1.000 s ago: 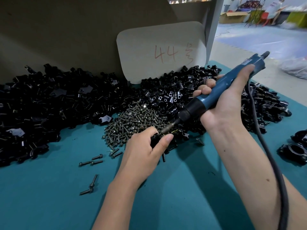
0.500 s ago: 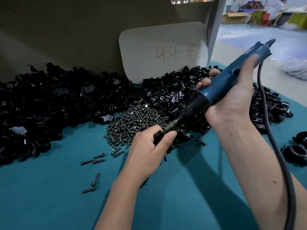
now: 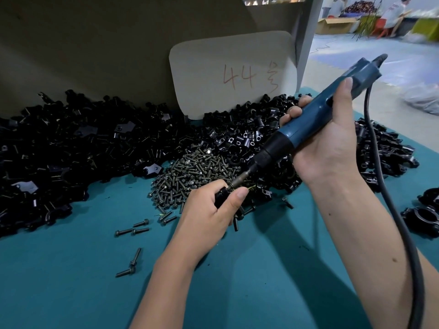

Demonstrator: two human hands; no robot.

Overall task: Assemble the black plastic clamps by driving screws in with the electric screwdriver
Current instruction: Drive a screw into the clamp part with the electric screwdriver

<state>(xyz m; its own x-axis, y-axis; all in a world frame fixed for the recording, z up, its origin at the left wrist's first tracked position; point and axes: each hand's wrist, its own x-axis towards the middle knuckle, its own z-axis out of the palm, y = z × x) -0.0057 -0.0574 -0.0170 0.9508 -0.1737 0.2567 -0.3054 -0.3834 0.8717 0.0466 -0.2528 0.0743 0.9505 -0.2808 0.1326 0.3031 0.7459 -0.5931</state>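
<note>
Room first: workshop floor beyond the bench, a person point(image 3: 394, 15) seated far back right by boxes, too blurred for more. A grey backboard rises behind the bench, and a pale card point(image 3: 234, 74) marked "44" in red leans on it.

Surface: teal mat point(image 3: 71, 269). A big heap of black clamp parts point(image 3: 59, 157) runs along the back from left to right. The screw pile point(image 3: 190, 174) sits in front of it, mid-bench, with loose screws point(image 3: 133, 231) scattered nearer. Two assembled-looking clamps point(image 3: 425, 214) lie at the far right edge.

Key relation: the electric screwdriver point(image 3: 316, 119) slants from upper right down to lower left, long axis aimed at the left hand. Right hand point(image 3: 332, 141) is wrapped round the blue body, thumb along the top. The cable point(image 3: 389, 210) trails down past the right forearm.

Left hand point(image 3: 209, 217) pinches a small black clamp point(image 3: 222, 194) between thumb and fingers, just above the mat at the near edge of the screw pile. Bit tip point(image 3: 237, 182) meets the clamp's top right, just beside the thumb tip. The screw itself is hidden by the fingers.

My read: driving is under way or about to start. Risk is the bit slipping toward the thumb.
</note>
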